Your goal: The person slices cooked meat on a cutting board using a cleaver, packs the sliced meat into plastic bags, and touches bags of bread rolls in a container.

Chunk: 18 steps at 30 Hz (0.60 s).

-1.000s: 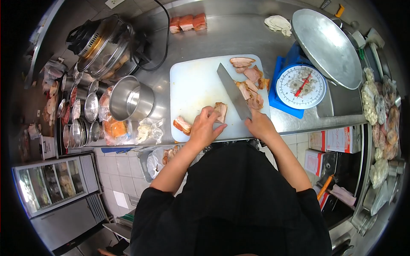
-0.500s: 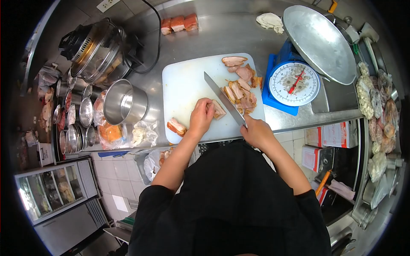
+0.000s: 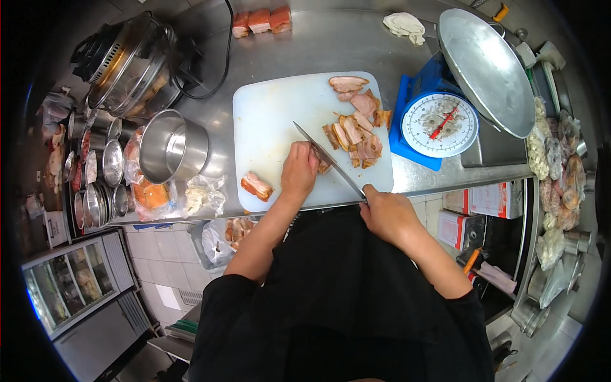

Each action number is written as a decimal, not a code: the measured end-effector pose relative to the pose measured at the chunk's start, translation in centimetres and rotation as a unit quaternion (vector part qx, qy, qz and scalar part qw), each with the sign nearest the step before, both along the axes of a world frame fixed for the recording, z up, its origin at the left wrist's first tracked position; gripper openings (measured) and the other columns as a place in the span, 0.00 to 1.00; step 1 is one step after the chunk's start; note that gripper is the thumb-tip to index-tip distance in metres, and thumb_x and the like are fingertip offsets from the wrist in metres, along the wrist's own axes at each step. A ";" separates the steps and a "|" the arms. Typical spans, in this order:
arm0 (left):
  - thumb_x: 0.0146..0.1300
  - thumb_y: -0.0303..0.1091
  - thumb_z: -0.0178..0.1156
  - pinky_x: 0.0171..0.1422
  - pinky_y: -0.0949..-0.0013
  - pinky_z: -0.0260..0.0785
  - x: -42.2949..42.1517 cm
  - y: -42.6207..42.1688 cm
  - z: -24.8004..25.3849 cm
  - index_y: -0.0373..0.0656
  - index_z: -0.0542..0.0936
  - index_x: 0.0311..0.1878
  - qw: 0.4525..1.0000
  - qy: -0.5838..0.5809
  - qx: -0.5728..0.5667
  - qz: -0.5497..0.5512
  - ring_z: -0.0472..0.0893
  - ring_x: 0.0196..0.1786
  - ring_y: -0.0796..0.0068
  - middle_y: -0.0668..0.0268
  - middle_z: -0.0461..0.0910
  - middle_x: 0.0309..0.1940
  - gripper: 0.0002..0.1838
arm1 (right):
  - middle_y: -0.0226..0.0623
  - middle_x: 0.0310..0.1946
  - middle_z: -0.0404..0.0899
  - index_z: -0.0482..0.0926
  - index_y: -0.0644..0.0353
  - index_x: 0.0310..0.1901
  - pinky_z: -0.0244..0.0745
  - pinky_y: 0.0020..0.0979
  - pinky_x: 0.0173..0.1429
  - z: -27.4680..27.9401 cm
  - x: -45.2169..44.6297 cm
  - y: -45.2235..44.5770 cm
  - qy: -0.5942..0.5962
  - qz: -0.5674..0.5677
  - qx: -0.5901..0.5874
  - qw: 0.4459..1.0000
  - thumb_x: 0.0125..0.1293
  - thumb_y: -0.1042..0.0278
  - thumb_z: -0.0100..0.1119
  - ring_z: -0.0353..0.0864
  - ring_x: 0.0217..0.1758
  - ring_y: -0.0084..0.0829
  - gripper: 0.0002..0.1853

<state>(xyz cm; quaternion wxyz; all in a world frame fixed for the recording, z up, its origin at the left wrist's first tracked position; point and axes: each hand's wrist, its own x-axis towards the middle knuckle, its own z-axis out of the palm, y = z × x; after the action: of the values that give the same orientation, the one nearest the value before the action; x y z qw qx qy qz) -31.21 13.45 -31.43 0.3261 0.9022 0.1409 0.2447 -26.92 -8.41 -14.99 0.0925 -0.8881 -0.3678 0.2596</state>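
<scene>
"Two hands at work by the near edge. Call it!"

"Right hand (image 3: 386, 215) sits just past the near edge of the steel bench (image 3: 305, 51), fingers wrapped tight around the knife (image 3: 334, 161), blade slanting toward the far left. Left hand (image 3: 298, 170) is bunched beside that blade, fingers curled at the meat piece (image 3: 324, 168)."

"Pinching it?"

"Can't tell, the hand hides too much! The piece lies between hand and blade, nearer the cutting board's (image 3: 261, 108) near edge."

"What's crowding them?"

"A chunk (image 3: 256, 186) by the board's near left corner, and slices (image 3: 360, 132) bunched toward its right edge, just beyond the knife. Off that edge, the blue scale (image 3: 439, 125); off the left edge, the steel pot (image 3: 167, 146)."

"And room?"

"Tight at the front: board and bench edges nearly meet. White surface runs to the board's far left corner, then steel, up to three reddish meat blocks (image 3: 261, 21) and a crumpled cloth (image 3: 405, 25) near the bench's far edge."
</scene>
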 end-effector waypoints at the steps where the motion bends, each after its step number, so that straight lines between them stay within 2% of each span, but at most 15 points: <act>1: 0.67 0.26 0.58 0.47 0.49 0.74 0.0 0.0 0.1 0.40 0.73 0.51 1.000 0.007 0.001 0.002 0.79 0.45 0.44 0.52 0.75 0.47 0.11 | 0.52 0.28 0.85 0.75 0.66 0.45 0.82 0.51 0.42 0.1 -0.1 0.0 0.000 0.001 -0.001 1.000 0.70 0.65 0.57 0.87 0.35 0.53 0.11; 4: 0.68 0.25 0.57 0.44 0.49 0.72 0.1 -0.1 0.4 0.39 0.73 0.48 1.000 -0.007 -0.022 0.009 0.78 0.42 0.43 0.49 0.75 0.43 0.08 | 0.53 0.27 0.85 0.75 0.66 0.44 0.82 0.50 0.42 0.9 -0.5 0.1 -0.002 0.005 -0.009 1.000 0.70 0.66 0.57 0.87 0.34 0.53 0.11; 8: 0.68 0.26 0.58 0.43 0.49 0.71 0.1 0.0 0.6 0.40 0.73 0.48 0.999 -0.009 -0.038 0.009 0.78 0.41 0.43 0.50 0.75 0.42 0.08 | 0.54 0.30 0.85 0.72 0.66 0.47 0.80 0.52 0.43 1.4 -0.3 0.2 0.029 0.011 -0.036 0.999 0.70 0.65 0.60 0.86 0.36 0.55 0.14; 14: 0.68 0.28 0.59 0.41 0.48 0.71 0.1 0.2 0.5 0.40 0.73 0.48 0.999 0.001 -0.048 0.009 0.79 0.40 0.43 0.51 0.76 0.41 0.08 | 0.54 0.29 0.84 0.72 0.67 0.48 0.79 0.52 0.44 1.0 0.3 1.1 0.041 0.015 -0.053 0.998 0.70 0.67 0.58 0.86 0.36 0.56 0.13; 18: 0.67 0.28 0.59 0.42 0.48 0.72 0.2 0.3 0.3 0.40 0.73 0.48 0.999 0.002 -0.046 0.005 0.79 0.40 0.42 0.51 0.76 0.41 0.09 | 0.55 0.28 0.85 0.74 0.68 0.45 0.81 0.50 0.42 0.6 0.7 2.1 0.036 0.018 -0.047 0.998 0.69 0.69 0.57 0.87 0.35 0.54 0.10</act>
<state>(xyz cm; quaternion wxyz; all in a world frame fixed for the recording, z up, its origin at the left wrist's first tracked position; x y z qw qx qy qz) -30.98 13.73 -31.14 0.3654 0.8861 0.1571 0.2382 -26.19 -6.28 -14.34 0.0596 -0.8747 -0.3678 0.3098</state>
